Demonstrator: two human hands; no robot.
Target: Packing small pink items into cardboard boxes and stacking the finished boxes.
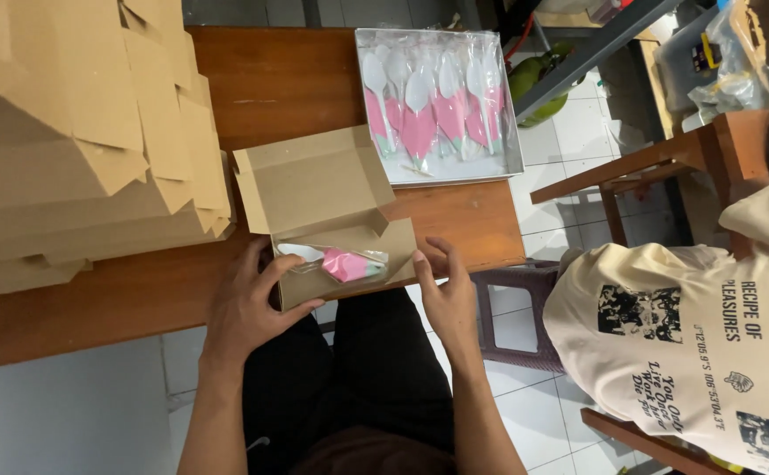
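There, at the near edge of the wooden table [296,79], sat a small open cardboard box [336,237], its lid standing up behind, with a clear packet [336,261] of white and pink pieces lying inside. The left hand [248,303] curled around the box's left end, thumb on the rim. The right hand [444,295] gripped the right end (fingers loosely bent). Farther off lay a white tray [442,171] of similar pink and white pieces. Flat cardboard blanks [76,132] were stacked at far left. A person in a cream printed shirt [684,334] sat to the right.
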